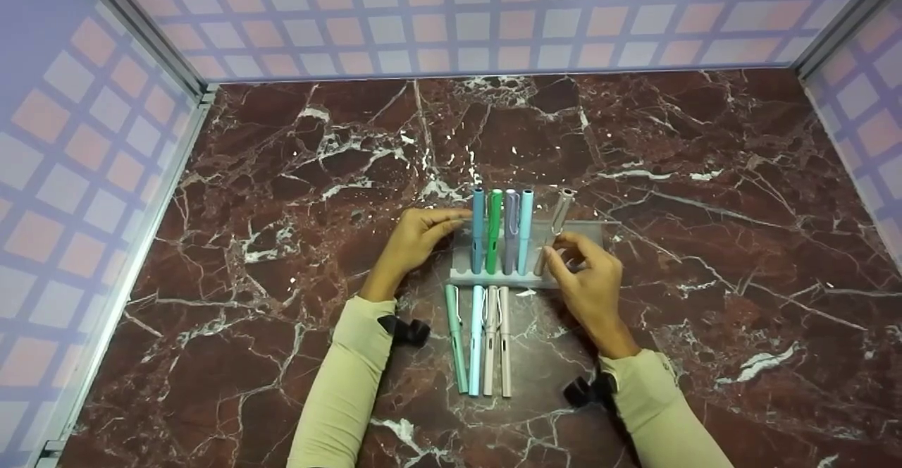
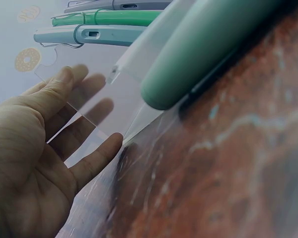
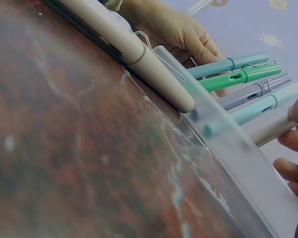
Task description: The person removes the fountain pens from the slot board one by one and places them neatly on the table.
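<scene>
A clear pen stand [image 1: 588, 230] with a frosted front ledge sits mid-table. Blue [image 1: 478, 232], green [image 1: 495, 232], purple [image 1: 511, 232] and light-blue [image 1: 526, 225] pens lean in it side by side. My left hand [image 1: 423, 237] pinches the stand's left edge; in the left wrist view its thumb is in front of the clear plate and fingers show through from behind. Toward the stand's right end, my right hand [image 1: 590, 274] pinches a taupe pen [image 1: 562, 211], clip end up and lower end at the ledge. That pen stands apart from the others, tilted slightly right.
In front of the stand lie a mint-green pen [image 1: 456, 341], a pale-blue pen [image 1: 476, 341] and two beige pens [image 1: 490, 341], roughly parallel. The dark red marbled table [image 1: 232, 355] is bounded by checkered panels [image 1: 472, 24] at the back and sides.
</scene>
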Available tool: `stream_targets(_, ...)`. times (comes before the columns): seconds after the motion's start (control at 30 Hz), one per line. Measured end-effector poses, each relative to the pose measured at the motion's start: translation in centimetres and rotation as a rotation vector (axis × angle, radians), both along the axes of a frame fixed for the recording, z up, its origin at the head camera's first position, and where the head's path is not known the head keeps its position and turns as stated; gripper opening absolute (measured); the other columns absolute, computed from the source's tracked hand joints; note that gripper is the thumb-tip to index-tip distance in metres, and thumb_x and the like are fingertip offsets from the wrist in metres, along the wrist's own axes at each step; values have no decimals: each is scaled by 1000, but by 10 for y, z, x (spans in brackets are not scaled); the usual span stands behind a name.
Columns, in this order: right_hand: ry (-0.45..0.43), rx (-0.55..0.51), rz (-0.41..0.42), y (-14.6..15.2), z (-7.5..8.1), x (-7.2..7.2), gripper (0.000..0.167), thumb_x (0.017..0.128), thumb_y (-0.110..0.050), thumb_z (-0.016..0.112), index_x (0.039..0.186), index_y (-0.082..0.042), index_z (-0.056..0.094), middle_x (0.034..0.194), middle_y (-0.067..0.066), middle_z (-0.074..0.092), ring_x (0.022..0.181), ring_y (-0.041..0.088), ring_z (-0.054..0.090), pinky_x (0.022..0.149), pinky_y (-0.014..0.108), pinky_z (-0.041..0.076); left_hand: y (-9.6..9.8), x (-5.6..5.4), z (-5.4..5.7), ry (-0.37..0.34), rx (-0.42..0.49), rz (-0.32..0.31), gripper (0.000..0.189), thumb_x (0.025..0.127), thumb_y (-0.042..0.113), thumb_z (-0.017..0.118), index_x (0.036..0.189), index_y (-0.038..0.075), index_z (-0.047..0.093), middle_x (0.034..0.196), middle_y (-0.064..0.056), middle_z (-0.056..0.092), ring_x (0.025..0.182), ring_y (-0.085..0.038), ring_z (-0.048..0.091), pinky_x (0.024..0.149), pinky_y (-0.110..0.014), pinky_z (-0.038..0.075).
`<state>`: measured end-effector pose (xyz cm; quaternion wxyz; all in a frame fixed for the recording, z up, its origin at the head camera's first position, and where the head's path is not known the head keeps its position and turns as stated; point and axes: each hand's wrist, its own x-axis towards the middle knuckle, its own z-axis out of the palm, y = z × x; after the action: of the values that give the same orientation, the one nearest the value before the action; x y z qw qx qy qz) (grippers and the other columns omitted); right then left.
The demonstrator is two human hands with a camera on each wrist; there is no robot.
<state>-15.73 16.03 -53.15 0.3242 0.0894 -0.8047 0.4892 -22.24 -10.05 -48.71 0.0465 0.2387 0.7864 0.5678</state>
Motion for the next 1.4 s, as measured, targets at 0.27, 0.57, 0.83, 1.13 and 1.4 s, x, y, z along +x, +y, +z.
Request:
stream_targets(0.27,108,-89,-43,-1,0,7,20,73,10,81,90,5,70,69,15,69,58,23,59,59,21,50,0,0,-4,-15,-15,16,20,97,-1,59,114,-6,70,119,-21,69,112,-34,68,102,-32,54)
stream_targets(0.57,139,-82,-45,0,0,22,17,76,5,79,89,6,70,69,15,68,57,25,59,59,21,51,1,0,-3,-6,-5,5,20,97,-2,59,113,-8,70,118,-23,69,111,-38,68,101,-33,55)
stream_targets(0.83,74,-56,5,-1,0,46,20,74,6,81,91,4,70,70,12,68,53,19,58,49,24,50,-3,-14,-31,3,-1,9,21,98,3,60,115,-5,70,120,-20,69,110,-34,69,101,-33,55)
stream_targets(1.13,6,-57,72,-3,0,66,19,74,5,81,89,1,70,66,6,67,51,12,55,45,22,48,-5,-16,-35,28,-6,-2,23,99,12,62,115,1,72,119,-14,71,109,-26,71,100,-30,55)
stream_targets(1.4,-44,17,136,-8,-2,85,25,71,5,84,91,-2,70,63,2,65,48,6,50,41,18,43,-6,-17,-34,53,3,-13,22,99,11,62,115,1,72,118,-14,72,107,-26,71,98,-27,55)
